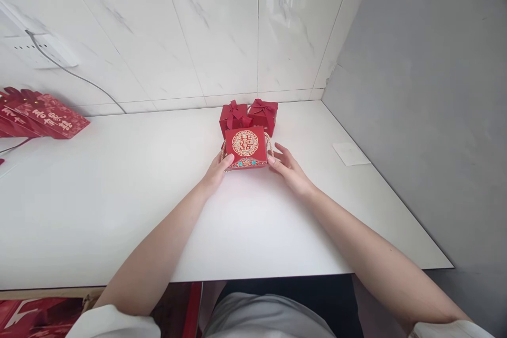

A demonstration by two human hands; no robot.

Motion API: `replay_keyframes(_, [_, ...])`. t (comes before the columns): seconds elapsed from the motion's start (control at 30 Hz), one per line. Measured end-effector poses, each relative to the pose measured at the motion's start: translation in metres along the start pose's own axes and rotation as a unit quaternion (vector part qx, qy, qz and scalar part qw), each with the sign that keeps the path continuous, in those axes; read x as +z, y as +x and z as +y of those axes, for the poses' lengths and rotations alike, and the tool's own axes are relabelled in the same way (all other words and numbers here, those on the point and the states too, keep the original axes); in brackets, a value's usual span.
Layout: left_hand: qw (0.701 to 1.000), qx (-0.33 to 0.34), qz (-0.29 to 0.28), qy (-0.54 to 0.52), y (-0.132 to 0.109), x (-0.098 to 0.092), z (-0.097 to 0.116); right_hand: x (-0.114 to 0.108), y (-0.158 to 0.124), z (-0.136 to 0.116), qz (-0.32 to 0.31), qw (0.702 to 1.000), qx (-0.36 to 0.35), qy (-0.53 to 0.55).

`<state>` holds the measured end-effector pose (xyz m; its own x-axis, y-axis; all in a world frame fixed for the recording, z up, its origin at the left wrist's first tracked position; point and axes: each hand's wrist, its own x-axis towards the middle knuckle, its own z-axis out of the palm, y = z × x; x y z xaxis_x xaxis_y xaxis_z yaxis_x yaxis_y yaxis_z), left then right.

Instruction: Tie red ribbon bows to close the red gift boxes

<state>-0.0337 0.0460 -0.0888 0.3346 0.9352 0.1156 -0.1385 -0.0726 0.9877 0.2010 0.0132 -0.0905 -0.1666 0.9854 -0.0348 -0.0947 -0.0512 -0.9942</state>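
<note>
A small red gift box with a gold round emblem on its lid and cord handles stands on the white table. My left hand rests against its left side, thumb on the front corner. My right hand touches its right side with the fingers spread. Both hands press the box between them. Right behind it stand two red boxes with ribbon bows, one on the left and one on the right.
A stack of red printed envelopes or flat boxes lies at the table's far left under a wall socket with a grey cable. A white card lies on the right. A grey wall borders the right edge.
</note>
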Motion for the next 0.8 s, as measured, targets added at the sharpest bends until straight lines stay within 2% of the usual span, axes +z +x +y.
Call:
replay_keyframes(0.07, [1.000, -0.012, -0.011, -0.019, -0.001, 0.001, -0.002, 0.001, -0.002, -0.001, -0.046, 0.999, 0.005, 0.024])
replay_keyframes(0.17, [0.999, -0.017, -0.021, -0.031, -0.001, 0.002, -0.003, 0.003, -0.004, -0.004, -0.074, 0.997, -0.017, 0.026])
replay_keyframes(0.37, [0.999, -0.015, -0.031, -0.032, -0.001, -0.004, -0.002, 0.001, 0.000, 0.000, -0.045, 0.997, -0.061, 0.018])
replay_keyframes(0.43, [1.000, -0.018, 0.008, 0.001, 0.001, -0.011, -0.003, -0.001, -0.001, 0.000, -0.030, 0.995, -0.091, -0.005])
replay_keyframes(0.53, [0.986, -0.004, 0.140, 0.087, 0.006, -0.024, -0.005, -0.003, -0.004, -0.004, -0.018, 0.993, -0.117, -0.023])
replay_keyframes(0.6, [0.971, 0.006, 0.206, 0.123, 0.008, -0.033, -0.007, -0.005, -0.005, -0.007, 0.014, 0.992, -0.125, -0.029])
replay_keyframes(0.7, [0.961, 0.011, 0.239, 0.139, 0.009, -0.040, -0.006, -0.009, -0.002, -0.009, 0.084, 0.987, -0.130, -0.047])
replay_keyframes(0.8, [0.959, 0.007, 0.236, 0.155, 0.007, -0.041, 0.003, -0.010, 0.002, -0.007, 0.089, 0.988, -0.108, -0.058])
